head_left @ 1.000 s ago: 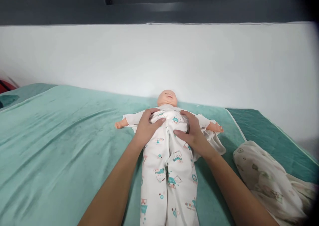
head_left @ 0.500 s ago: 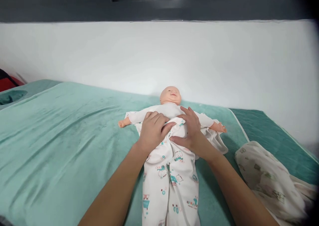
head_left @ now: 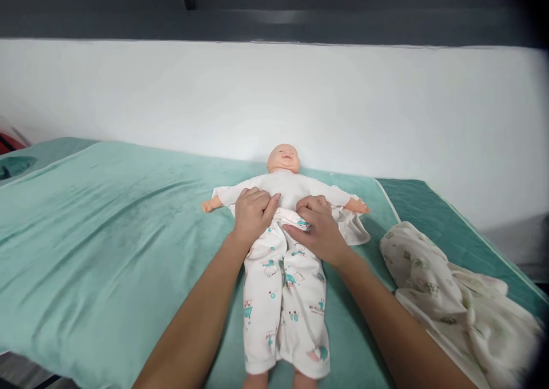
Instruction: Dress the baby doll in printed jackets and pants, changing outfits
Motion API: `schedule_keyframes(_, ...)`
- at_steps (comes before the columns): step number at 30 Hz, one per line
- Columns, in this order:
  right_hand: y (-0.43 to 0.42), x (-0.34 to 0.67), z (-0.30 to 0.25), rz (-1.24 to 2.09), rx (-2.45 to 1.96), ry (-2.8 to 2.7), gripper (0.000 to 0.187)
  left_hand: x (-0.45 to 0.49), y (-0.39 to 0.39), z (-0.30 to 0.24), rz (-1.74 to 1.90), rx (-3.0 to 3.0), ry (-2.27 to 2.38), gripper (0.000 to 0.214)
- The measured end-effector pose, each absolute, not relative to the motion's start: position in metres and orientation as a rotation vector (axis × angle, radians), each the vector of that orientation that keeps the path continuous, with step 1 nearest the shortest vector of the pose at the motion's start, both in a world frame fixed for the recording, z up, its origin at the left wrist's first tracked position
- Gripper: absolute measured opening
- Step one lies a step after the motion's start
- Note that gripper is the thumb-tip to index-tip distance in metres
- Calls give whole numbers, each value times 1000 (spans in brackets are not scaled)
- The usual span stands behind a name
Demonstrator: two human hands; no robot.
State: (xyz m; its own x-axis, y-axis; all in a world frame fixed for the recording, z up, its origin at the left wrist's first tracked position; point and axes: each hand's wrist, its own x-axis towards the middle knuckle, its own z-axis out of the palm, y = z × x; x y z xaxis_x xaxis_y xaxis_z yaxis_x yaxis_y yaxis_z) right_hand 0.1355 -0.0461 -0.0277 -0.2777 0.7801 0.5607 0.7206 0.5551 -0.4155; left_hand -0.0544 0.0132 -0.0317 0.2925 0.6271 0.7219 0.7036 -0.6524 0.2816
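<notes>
White printed pants (head_left: 295, 292) are covering the doll (head_left: 285, 186) from waist to lower legs, and the left hand (head_left: 254, 210) and right hand (head_left: 316, 226) are gripping their waistband (head_left: 290, 215). A patterned cloth (head_left: 446, 297) is lying bunched near the doll.

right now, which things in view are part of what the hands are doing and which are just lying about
In the work:
printed trousers, gripped at the waistband
left hand and right hand, at that waistband
doll, lying face up in the trousers
green blanket, beneath the doll

Lying about, it seems:
patterned cloth, heaped at the right
red object, far left edge
</notes>
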Motion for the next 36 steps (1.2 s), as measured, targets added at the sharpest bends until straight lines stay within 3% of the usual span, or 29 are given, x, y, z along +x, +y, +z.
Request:
schedule_keyframes(17,-76,162,-51,462,-1216,-1789,27,-72,-15,-45,-1777,-2396,-1639,40)
schedule_keyframes(33,-77,189,-46,971,-1340,-1831,47,-80,-69,-56,-1904,-2465,-2029,36)
schedule_keyframes(36,-80,188,-44,1008,-1365,-1827,43,-80,-70,-53,-1892,-2481,-2060,35)
